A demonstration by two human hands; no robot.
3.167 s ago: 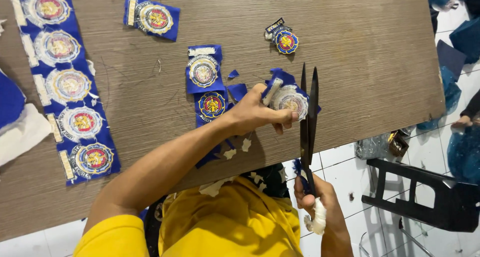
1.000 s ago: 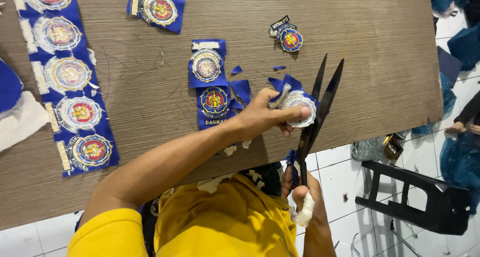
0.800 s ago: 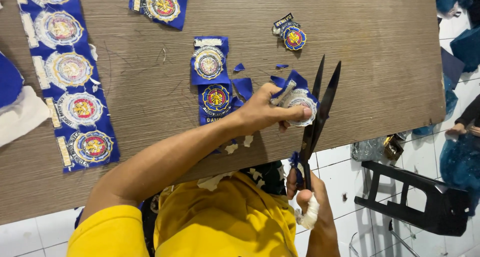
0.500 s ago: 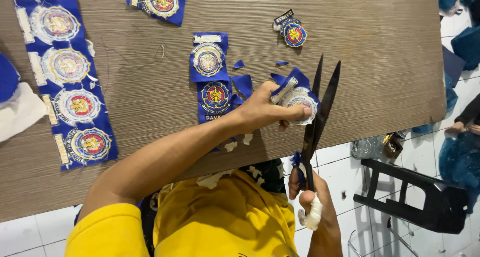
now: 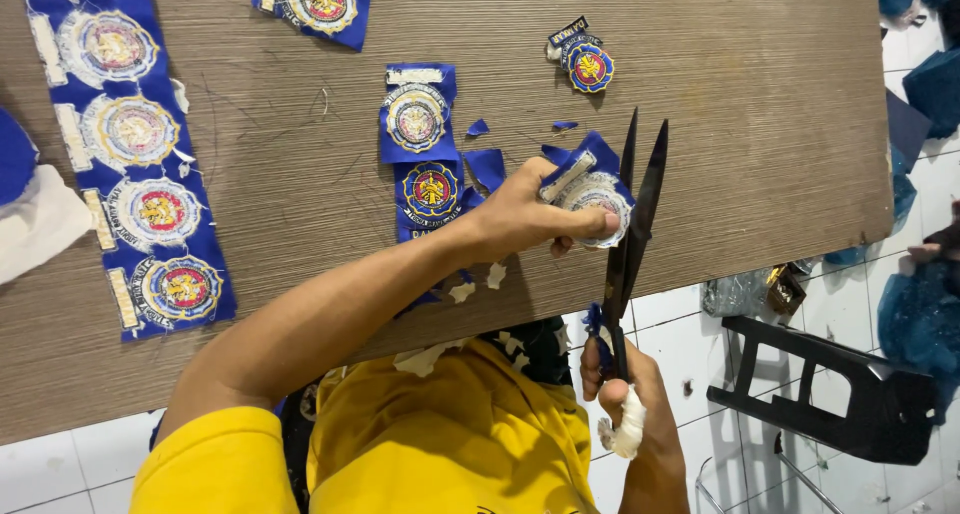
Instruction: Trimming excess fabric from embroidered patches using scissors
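Embroidered round badge (image 5: 597, 196) on blue cloth sits right of the frame's centre, pinched between the thumb and fingers of the left hand (image 5: 530, 214) above the wooden table (image 5: 760, 124). Just to its right, black scissors (image 5: 630, 224) stand upright with blades parted, one blade beside the badge's edge. The right hand (image 5: 625, 389), low in the frame, grips the wrapped handles. A strip of uncut badges (image 5: 130, 144) lies at upper left.
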